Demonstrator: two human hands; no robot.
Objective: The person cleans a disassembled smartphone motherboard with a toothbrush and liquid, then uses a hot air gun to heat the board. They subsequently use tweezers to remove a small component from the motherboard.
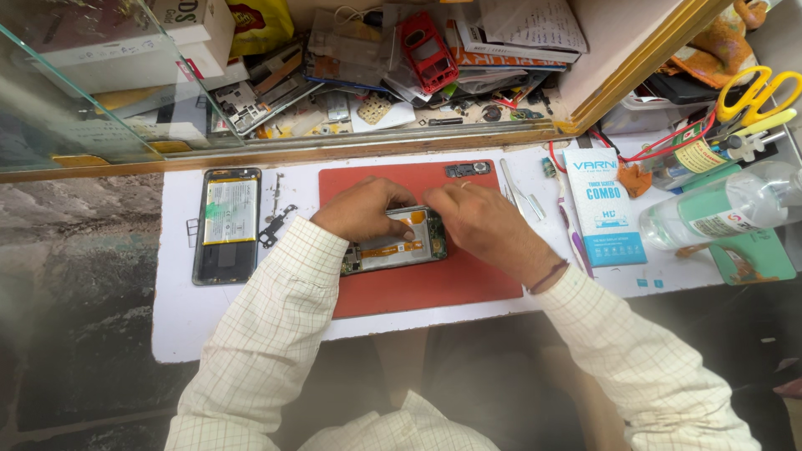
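Working on the opened phone point(393, 244) calls for steadiness above all: it lies back-off on the red mat point(434, 288), near the mat's middle, with its board, an orange flex strip and a pale plate exposed. The left hand point(361, 209) curls over the phone's far left corner, fingers bent down onto the frame, apparently pinning it rather than lifting it. The right hand point(480, 221) comes in from the right, fingertips pinched together at the phone's far edge (whether they nip a tiny part or simply press on one, I cannot tell, since the fingers hide the spot). Both hands touch the phone and nearly meet over it.

To do this well, I would judge that the left hand should keep the frame flat against the mat so it cannot skid, while the right works with light, square pressure; a thin flex strip like that orange one would likely crease or tear if tugged sideways.

Just right of the mat lie metal tweezers point(520, 194), and at the mat's far edge sits a small dark module point(467, 169). Left of the mat rests a 2nd phone body point(227, 224) with its battery showing, with small loose brackets point(271, 225) between it and the mat. Farther right are a blue-and-white packet point(603, 219), a clear bottle point(723, 209) lying down and yellow-handled scissors point(756, 93). The white worktop point(180, 326) carries it all.
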